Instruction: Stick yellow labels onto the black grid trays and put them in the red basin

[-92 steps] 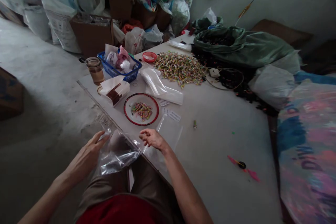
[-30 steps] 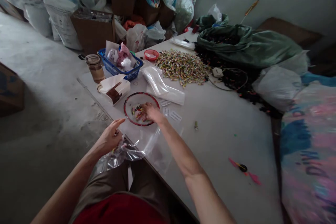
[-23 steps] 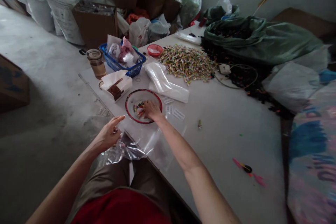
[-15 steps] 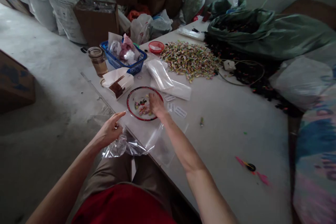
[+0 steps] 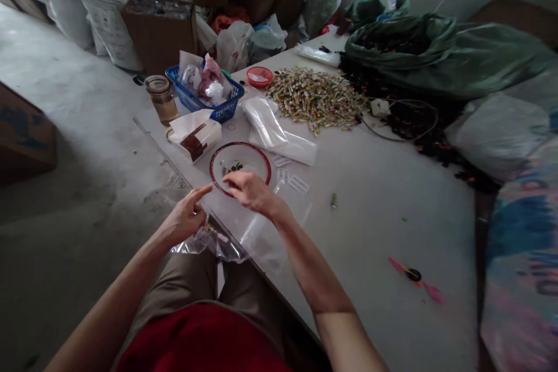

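Note:
My left hand (image 5: 185, 222) is closed on a clear plastic bag (image 5: 229, 251) at the table's edge above my lap, its index finger stretched toward the bowl. Inside the bag, small colourful pieces (image 5: 211, 231) show just below that hand. A white bowl with a red-and-dark rim (image 5: 269, 168) and a painted flower pattern lies on the table. Over its near rim, my right hand (image 5: 253, 190) has curled fingers; whatever they hold is hidden. Under my right wrist, flat clear plastic (image 5: 265, 241) lies on the tabletop.
Beyond the bowl lie printed labels (image 5: 299, 184), clear bags (image 5: 279, 133) and a large heap of small wrapped pieces (image 5: 314, 99). A tissue pack (image 5: 198, 136), drink bottle (image 5: 160, 99) and blue basket (image 5: 226, 107) stand at the left. A pink-and-black item (image 5: 414, 275) lies right.
My right hand has moved from the bowl's right side to its near rim. Colourful pieces that lay in the bowl are gone from it, and pieces now show in the bag.

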A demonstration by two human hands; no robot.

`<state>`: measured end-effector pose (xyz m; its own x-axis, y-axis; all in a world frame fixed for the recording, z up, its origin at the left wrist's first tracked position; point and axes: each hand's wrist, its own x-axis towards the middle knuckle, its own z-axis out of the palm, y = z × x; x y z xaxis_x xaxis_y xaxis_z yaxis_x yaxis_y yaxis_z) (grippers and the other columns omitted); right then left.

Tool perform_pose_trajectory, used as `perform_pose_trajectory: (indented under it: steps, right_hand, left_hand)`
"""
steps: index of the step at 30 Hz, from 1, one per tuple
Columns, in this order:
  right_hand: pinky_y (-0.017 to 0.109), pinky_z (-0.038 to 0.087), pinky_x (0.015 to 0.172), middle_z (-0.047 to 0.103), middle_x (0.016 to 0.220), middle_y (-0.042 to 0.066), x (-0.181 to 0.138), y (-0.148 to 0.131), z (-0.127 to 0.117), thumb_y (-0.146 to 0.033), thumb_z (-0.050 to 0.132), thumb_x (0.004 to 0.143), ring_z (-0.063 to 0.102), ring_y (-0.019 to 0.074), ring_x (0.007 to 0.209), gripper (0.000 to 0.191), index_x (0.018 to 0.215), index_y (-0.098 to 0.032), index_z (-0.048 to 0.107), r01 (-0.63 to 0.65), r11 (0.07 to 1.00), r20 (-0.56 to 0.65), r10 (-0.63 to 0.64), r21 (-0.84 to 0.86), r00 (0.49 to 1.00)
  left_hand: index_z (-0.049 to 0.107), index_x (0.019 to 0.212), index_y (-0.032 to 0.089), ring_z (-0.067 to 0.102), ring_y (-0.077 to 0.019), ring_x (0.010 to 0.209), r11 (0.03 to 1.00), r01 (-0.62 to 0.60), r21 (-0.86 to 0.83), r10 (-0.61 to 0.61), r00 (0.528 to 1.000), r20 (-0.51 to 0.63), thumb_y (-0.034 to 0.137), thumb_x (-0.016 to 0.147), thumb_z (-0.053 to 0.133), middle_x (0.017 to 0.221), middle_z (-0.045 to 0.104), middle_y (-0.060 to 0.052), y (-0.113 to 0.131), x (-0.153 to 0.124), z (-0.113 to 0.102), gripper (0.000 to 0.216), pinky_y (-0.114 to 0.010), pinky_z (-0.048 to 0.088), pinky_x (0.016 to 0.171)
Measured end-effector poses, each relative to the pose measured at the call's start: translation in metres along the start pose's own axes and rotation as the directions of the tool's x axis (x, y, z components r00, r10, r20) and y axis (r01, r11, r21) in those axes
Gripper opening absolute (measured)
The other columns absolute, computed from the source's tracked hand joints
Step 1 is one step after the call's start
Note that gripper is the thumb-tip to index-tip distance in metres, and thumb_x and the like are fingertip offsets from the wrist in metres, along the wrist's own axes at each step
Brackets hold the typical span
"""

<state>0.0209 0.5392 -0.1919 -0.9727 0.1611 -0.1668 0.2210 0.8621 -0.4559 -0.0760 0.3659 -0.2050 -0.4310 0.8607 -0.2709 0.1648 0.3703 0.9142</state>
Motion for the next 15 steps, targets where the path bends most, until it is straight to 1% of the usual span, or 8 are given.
perform_pose_trajectory:
  steps: [1, 3, 5, 8, 10, 13, 15]
  right_hand:
    - [0.027, 0.046, 0.088, 0.061, 0.116, 0.007, 0.007, 0.011, -0.004, -0.008, 0.051, 0.088, 0.058, 0.0183, 0.105, 0.040, 0.126, -0.020, 0.053, -0.001, 0.994, 0.006, 0.002, -0.106, 1.000]
    - [0.029, 0.048, 0.084, 0.057, 0.123, 0.009, 0.021, 0.029, -0.004, -0.006, 0.050, 0.086, 0.057, 0.0215, 0.108, 0.050, 0.133, -0.022, 0.047, -0.004, 0.954, 0.091, 0.033, -0.301, 0.995]
    - [0.032, 0.050, 0.083, 0.055, 0.125, 0.011, 0.033, 0.041, 0.006, -0.006, 0.047, 0.088, 0.055, 0.0245, 0.110, 0.050, 0.135, -0.021, 0.044, 0.016, 0.920, 0.166, 0.053, -0.392, 0.985]
    - [0.035, 0.050, 0.084, 0.054, 0.125, 0.014, 0.043, 0.048, 0.021, -0.009, 0.047, 0.088, 0.052, 0.0274, 0.112, 0.037, 0.124, -0.016, 0.053, 0.040, 0.909, 0.175, 0.036, -0.416, 0.984]
    - [0.035, 0.050, 0.083, 0.053, 0.124, 0.014, 0.045, 0.052, 0.026, -0.011, 0.051, 0.087, 0.052, 0.0276, 0.112, 0.031, 0.117, -0.016, 0.056, 0.068, 0.901, 0.190, 0.016, -0.428, 0.982]
    - [0.034, 0.049, 0.081, 0.051, 0.125, 0.014, 0.043, 0.058, 0.025, -0.012, 0.057, 0.083, 0.052, 0.0269, 0.110, 0.036, 0.118, -0.017, 0.054, 0.109, 0.892, 0.212, -0.015, -0.438, 0.977]
    - [0.033, 0.048, 0.080, 0.051, 0.124, 0.013, 0.042, 0.064, 0.023, -0.010, 0.057, 0.080, 0.052, 0.0264, 0.108, 0.038, 0.117, -0.018, 0.054, 0.121, 0.903, 0.206, -0.037, -0.412, 0.978]
  left_hand:
    - [0.045, 0.134, 0.012, 0.041, -0.0030, 0.045, 1.000, 0.007, -0.013, -0.007, 1.000, 0.003, 0.012, 0.069, 0.043, 0.081, 0.056, 0.001, 0.001, 0.000, 0.000, 0.065, -0.017, 0.032, 0.041]
    - [0.045, 0.134, 0.012, 0.039, -0.0028, 0.044, 1.000, 0.002, -0.031, -0.002, 1.000, 0.002, 0.012, 0.070, 0.042, 0.072, 0.051, 0.004, 0.003, 0.000, 0.000, 0.064, -0.017, 0.030, 0.040]
    - [0.046, 0.133, 0.012, 0.038, -0.0027, 0.042, 0.999, 0.003, -0.046, -0.003, 1.000, 0.008, 0.012, 0.070, 0.043, 0.067, 0.047, 0.006, 0.003, 0.002, 0.001, 0.063, -0.017, 0.028, 0.039]
    - [0.045, 0.134, 0.012, 0.039, -0.0031, 0.042, 0.995, 0.047, -0.084, -0.046, 0.999, 0.012, 0.013, 0.069, 0.043, 0.064, 0.045, 0.007, 0.003, 0.004, 0.001, 0.065, -0.016, 0.029, 0.040]
    - [0.043, 0.136, 0.012, 0.040, -0.0037, 0.042, 0.991, 0.075, -0.111, -0.073, 0.997, 0.018, 0.015, 0.069, 0.044, 0.063, 0.046, 0.007, 0.003, 0.005, 0.001, 0.067, -0.017, 0.030, 0.040]
    - [0.041, 0.137, 0.012, 0.041, -0.0046, 0.042, 0.987, 0.093, -0.133, -0.091, 0.996, 0.023, 0.017, 0.068, 0.046, 0.061, 0.046, 0.008, 0.004, 0.007, -0.001, 0.070, -0.017, 0.031, 0.041]
    - [0.043, 0.136, 0.011, 0.042, -0.0048, 0.042, 0.987, 0.089, -0.136, -0.088, 0.996, 0.011, 0.019, 0.068, 0.048, 0.061, 0.046, 0.008, 0.005, 0.008, -0.002, 0.069, -0.017, 0.031, 0.041]
